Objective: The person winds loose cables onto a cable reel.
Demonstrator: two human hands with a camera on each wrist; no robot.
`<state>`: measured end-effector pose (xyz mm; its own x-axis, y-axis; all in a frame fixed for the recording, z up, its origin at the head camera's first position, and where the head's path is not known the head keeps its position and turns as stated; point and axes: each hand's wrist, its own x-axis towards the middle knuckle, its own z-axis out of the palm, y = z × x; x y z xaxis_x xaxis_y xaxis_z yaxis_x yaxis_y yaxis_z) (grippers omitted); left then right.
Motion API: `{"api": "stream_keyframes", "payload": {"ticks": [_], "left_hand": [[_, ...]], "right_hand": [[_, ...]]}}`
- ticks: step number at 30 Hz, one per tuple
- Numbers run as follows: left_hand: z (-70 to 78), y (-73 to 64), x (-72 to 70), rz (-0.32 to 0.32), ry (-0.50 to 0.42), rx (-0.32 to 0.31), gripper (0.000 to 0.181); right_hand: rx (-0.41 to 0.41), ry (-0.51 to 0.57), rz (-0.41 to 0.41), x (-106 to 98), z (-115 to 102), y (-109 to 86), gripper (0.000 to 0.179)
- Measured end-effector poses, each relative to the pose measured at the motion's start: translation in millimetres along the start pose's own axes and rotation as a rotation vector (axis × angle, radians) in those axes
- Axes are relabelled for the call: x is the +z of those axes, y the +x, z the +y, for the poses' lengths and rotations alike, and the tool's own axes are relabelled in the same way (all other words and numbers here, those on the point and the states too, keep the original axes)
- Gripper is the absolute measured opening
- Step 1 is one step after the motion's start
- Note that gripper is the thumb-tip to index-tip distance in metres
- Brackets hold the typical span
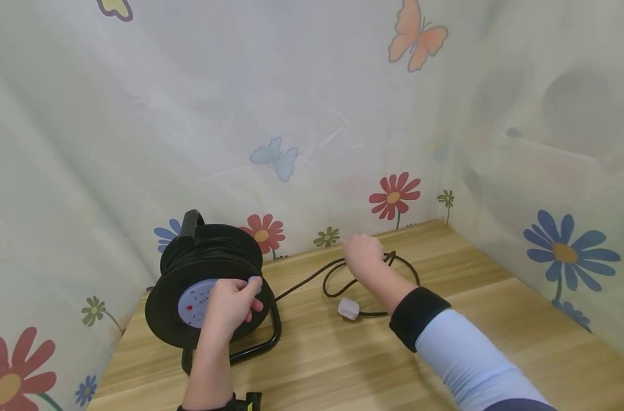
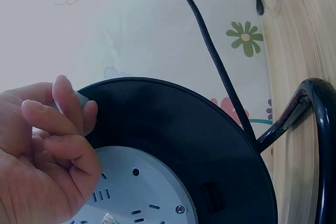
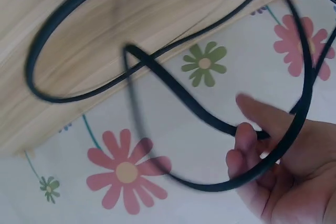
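Pinching the pale knob (image 1: 256,283) on the face of the black cable reel (image 1: 160,305) with curled fingers of the left hand (image 1: 228,303); holding the dark cable (image 1: 308,280) between thumb and fingers of the right hand (image 1: 364,255), raised well to the right of the left one. Cannot tell how firmly in either case. To place the reel, look just beyond and to the left of the left hand, upright on a black tubular stand (image 1: 262,346), with a grey socket panel (image 1: 188,311) partly covered by that hand. From the reel, follow the cable rightward to the right hand, then into loose loops below and to the right of it, ending at a white plug (image 1: 349,309) on the wooden tabletop (image 1: 312,371), just on the near side of the right hand. Judging by this, probably at the step of winding slack onto the drum, knob turning paired with cable guiding. Next, likely needed: circling the left hand with the knob, feeding cable leftward under light tension from the right hand, easing the loops apart to avoid a snag.
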<state>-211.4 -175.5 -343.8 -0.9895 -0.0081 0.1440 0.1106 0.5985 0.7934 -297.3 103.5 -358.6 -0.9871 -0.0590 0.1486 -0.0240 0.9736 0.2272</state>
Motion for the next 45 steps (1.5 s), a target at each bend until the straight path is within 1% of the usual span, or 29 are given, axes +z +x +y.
{"api": "stream_keyframes", "payload": {"ticks": [2, 4, 6, 7, 8, 11, 13, 17, 19, 21, 23, 25, 27, 31, 35, 40, 43, 45], "left_hand": [[0.3, 0.2, 0.4, 0.005, -0.005, 0.004, 0.047], [0.7, 0.9, 0.5, 0.012, -0.007, 0.012, 0.047], [0.8, 1.2, 0.5, 0.012, -0.010, 0.013, 0.048], [0.8, 1.3, 0.4, 0.011, -0.007, 0.013, 0.048], [0.8, 1.3, 0.4, 0.008, -0.007, 0.010, 0.048], [0.2, 0.7, 0.1, -0.002, -0.005, -0.009, 0.047], [-0.1, 0.8, -0.1, -0.003, 0.000, -0.017, 0.047], [0.7, 1.9, 0.3, 0.001, 0.008, -0.006, 0.046], [1.2, 2.4, 1.1, -0.004, 0.016, -0.003, 0.046], [0.9, 2.5, 2.2, -0.013, 0.029, -0.010, 0.045], [0.3, 1.9, 3.3, -0.024, 0.042, -0.020, 0.045], [-0.1, 1.4, 4.2, -0.025, 0.051, -0.025, 0.045], [0.4, 0.2, 4.9, -0.021, 0.054, -0.021, 0.045], [2.6, -2.0, 6.0, -0.005, 0.052, -0.014, 0.045], [5.4, -3.1, 6.8, 0.015, 0.050, 0.000, 0.046], [5.6, -3.5, 6.7, 0.020, 0.059, 0.013, 0.046], [4.1, -3.2, 5.9, 0.019, 0.069, 0.004, 0.046], [3.8, -2.8, 3.8, 0.017, 0.069, -0.002, 0.046]], "right_hand": [[0.009, 0.039, 0.058, 1, 4, 1.3, 0.015], [0.013, 0.100, 0.119, 2, 10, 3.3, 0.015], [0.009, 0.166, 0.145, 2, 18, 5.8, 0.009], [0.005, 0.199, 0.142, 3, 22, 7.5, 0.009], [0.006, 0.244, 0.133, 3, 25, 9.1, 0.008], [-0.007, 0.412, 0.062, 2, 36, 13.6, 0.009], [-0.039, 0.520, 0.029, 1, 42, 16.1, 0.016], [-0.143, 0.711, 0.008, -2, 54, 17.2, 0.025], [-0.206, 0.797, -0.016, -4, 61, 15.9, 0.029], [-0.271, 0.882, -0.067, -5, 69, 14.4, 0.036], [-0.314, 0.940, -0.139, -6, 78, 12.5, 0.040], [-0.338, 0.960, -0.193, -4, 87, 11.2, 0.040], [-0.331, 0.934, -0.200, -2, 96, 10.1, 0.036], [-0.311, 0.877, -0.145, 5, 108, 8.1, 0.025], [-0.311, 0.883, -0.088, 7, 113, 5.5, 0.022], [-0.312, 0.872, -0.059, 6, 113, 2.8, 0.023], [-0.305, 0.864, -0.053, 7, 110, 3.8, 0.026], [-0.294, 0.865, -0.032, 6, 106, 5.7, 0.026]]}}
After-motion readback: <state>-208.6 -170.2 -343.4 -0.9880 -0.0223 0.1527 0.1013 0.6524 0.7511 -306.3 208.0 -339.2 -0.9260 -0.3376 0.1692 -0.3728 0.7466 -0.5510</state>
